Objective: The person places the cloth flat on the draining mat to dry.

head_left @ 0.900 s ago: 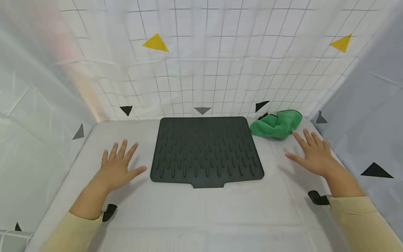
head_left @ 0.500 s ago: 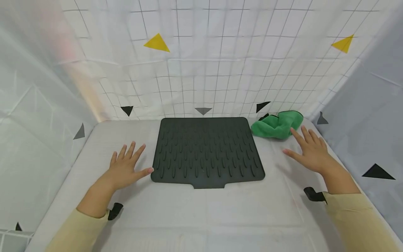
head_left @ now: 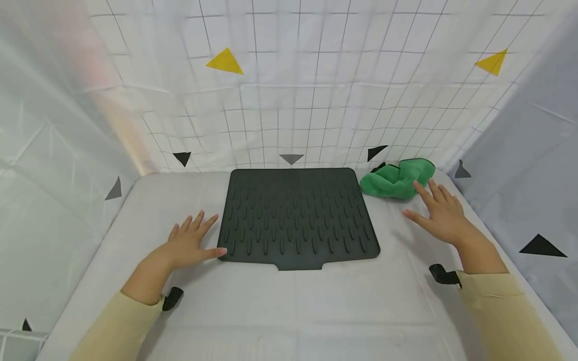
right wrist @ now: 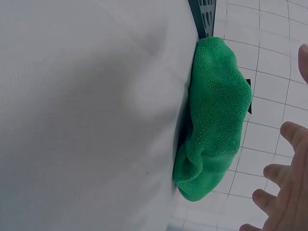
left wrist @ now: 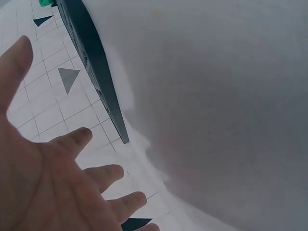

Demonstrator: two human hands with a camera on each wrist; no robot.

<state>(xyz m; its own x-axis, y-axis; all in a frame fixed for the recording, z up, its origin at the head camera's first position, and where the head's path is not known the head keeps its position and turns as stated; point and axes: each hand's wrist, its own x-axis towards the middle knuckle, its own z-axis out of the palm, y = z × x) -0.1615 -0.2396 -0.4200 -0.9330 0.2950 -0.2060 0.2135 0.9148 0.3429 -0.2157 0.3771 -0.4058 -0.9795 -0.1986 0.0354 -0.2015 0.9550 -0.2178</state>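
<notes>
The green cloth [head_left: 392, 183] lies at the worktop's [head_left: 361, 301] far right, long axis sideways, ahead and slightly left of the right hand [head_left: 441, 214], the nearer grip. Left of it, the black mat [head_left: 298, 215] adjoins the left hand [head_left: 187, 246]. Both grips hold nothing, fingers apart.

L grip [head_left: 187, 246] & R grip [head_left: 442, 218] both splayed, facing dn

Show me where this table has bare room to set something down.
The widest bare tabletop lies nearer than the dark mat, between the sleeves. Another patch lies beyond the left hand, left of the mat. Far right is crowded: the green cloth beside the mat, the right hand close by.
</notes>
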